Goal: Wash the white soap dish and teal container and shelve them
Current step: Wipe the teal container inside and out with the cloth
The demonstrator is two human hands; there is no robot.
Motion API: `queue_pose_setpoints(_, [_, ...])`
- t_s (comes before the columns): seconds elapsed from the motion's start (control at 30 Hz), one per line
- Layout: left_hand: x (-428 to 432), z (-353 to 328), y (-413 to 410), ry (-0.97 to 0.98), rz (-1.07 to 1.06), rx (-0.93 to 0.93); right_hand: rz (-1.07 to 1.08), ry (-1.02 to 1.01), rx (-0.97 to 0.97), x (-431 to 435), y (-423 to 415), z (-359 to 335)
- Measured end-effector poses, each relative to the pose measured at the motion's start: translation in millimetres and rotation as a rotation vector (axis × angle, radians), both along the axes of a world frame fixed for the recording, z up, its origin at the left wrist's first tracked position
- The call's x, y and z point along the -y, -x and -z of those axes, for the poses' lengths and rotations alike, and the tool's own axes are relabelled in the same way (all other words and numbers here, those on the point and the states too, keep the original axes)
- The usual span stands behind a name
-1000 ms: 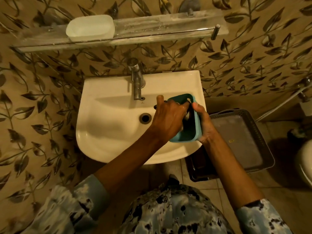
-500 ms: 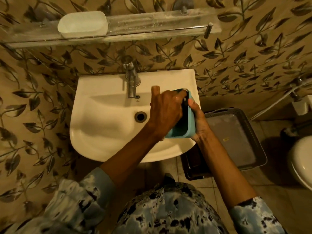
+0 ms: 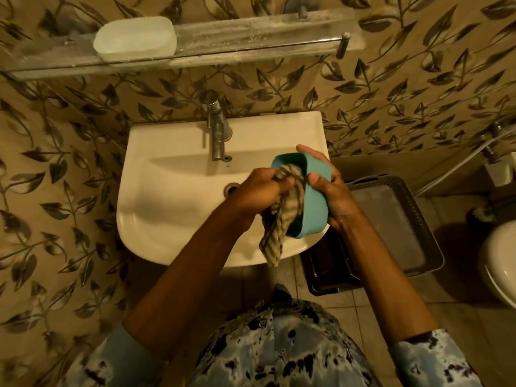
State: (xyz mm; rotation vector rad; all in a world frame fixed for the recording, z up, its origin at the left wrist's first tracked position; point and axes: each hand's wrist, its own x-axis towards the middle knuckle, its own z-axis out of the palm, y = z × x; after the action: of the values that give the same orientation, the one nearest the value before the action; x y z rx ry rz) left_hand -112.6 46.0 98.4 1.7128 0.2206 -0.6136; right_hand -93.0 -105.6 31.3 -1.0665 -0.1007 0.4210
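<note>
Teal plastic rectangular container (image 3: 310, 208) over white ceramic sink (image 3: 173, 208), right side; right hand (image 3: 333, 191) fingers wrapped around wall. Left hand (image 3: 259, 191) fingers pinching striped cloth (image 3: 279, 222) inside. White translucent soap dish (image 3: 135, 37) on far glass shelf (image 3: 251, 34).

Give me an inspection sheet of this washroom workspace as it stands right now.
Surface: white sink, basin dry-looking, tap not running.
Job's things: teal container held tilted over the sink's right edge; white soap dish on the glass shelf.
Clutter: striped cloth hanging from the container.
Grippers: left hand grips the cloth inside the container; right hand holds the container's outer wall.
Cables: white hose along the right wall.
Surroundings: dark plastic basket on the floor, toilet at right, leaf-pattern wall.
</note>
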Motion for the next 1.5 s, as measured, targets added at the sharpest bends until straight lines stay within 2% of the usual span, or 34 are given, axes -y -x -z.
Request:
queue_pose_setpoints(0.1, [-4.7, -9.2, -1.7, 0.487, -0.329, -0.386, -0.031, 0.063, 0.058, -10.4, 4.4, -4.0])
queue_pose_setpoints(0.17, [-1.0, -11.6, 6.3, 0.596, -0.411, -0.429, -0.029, 0.067, 0.060, -14.1, 4.4, -5.5])
queue_pose_setpoints(0.33, [23.3, 1.5, 32.9, 0.479, -0.356, -0.210, -0.016, 0.012, 0.089, -6.7, -3.6, -8.0])
queue_pose_setpoints(0.43, [18.7, 7.9, 32.6, 0.377, -0.221, -0.201, 0.017, -0.003, 0.051, -6.1, -4.4, -8.8])
queue_pose_setpoints(0.53, [13.5, -0.4, 28.3, 0.393, -0.177, -0.175, 0.112, -0.007, -0.075, -15.4, -1.4, -11.3])
queue_pose_setpoints(0.63, [16.1, -7.5, 19.7, 0.241, -0.249, -0.012, 0.191, 0.063, -0.174, -28.2, 1.0, -19.0])
queue_pose_setpoints(0.73, [16.2, -9.9, 8.3, 0.218, -0.435, 0.055, 0.052, 0.068, -0.245, -36.3, 9.5, -21.9])
queue_pose_setpoints(0.8, [13.7, -11.4, 2.2, 0.168, -0.457, 0.089, -0.016, 0.057, -0.340, -40.7, 17.0, -23.0])
queue_pose_setpoints(0.87, [12.3, -10.4, 2.7, 0.073, -0.308, 0.135, 0.020, -0.025, -0.393, -40.6, 17.3, -24.8])
queue_pose_setpoints(0.97, [5.5, -4.1, 14.8, -0.036, 0.034, 0.235, 0.112, -0.114, -0.389, -32.4, 10.1, -35.1])
queue_pose_setpoints(1.07, [-12.8, 0.9, 23.3, -0.018, 0.308, 0.297, 0.066, -0.099, -0.458, -23.3, 10.8, -37.2])
queue_pose_setpoints(1.1, [-20.4, 4.1, 23.4, -0.067, 0.408, 0.305, 0.033, -0.062, -0.497, -21.7, 12.9, -36.0])
queue_pose_setpoints(1.13, [-27.8, 7.5, 22.7, -0.161, 0.521, 0.332, -0.008, -0.018, -0.541, -20.7, 14.6, -34.4])
queue_pose_setpoints(1.2, [-42.0, 13.4, 19.7, -0.484, 0.800, 0.499, -0.102, 0.055, -0.633, -19.7, 17.9, -31.3])
queue_pose_setpoints(1.27, [-51.2, 11.3, 14.9, -0.759, 1.125, 0.766, -0.199, 0.120, -0.691, -21.9, 23.6, -29.6])
queue_pose_setpoints(1.33, [-59.5, 4.3, 5.9, -0.939, 1.342, 1.045, -0.260, 0.164, -0.732, -23.2, 31.0, -26.2])
queue_pose_setpoints(1.4, [-67.5, -2.5, -1.1, -1.025, 1.359, 1.285, -0.291, 0.187, -0.728, -20.5, 36.1, -28.1])
queue_pose_setpoints(1.5, [-73.0, 1.6, 4.5, -1.167, 1.134, 1.451, -0.314, 0.203, -0.696, -6.7, 33.8, -32.9])
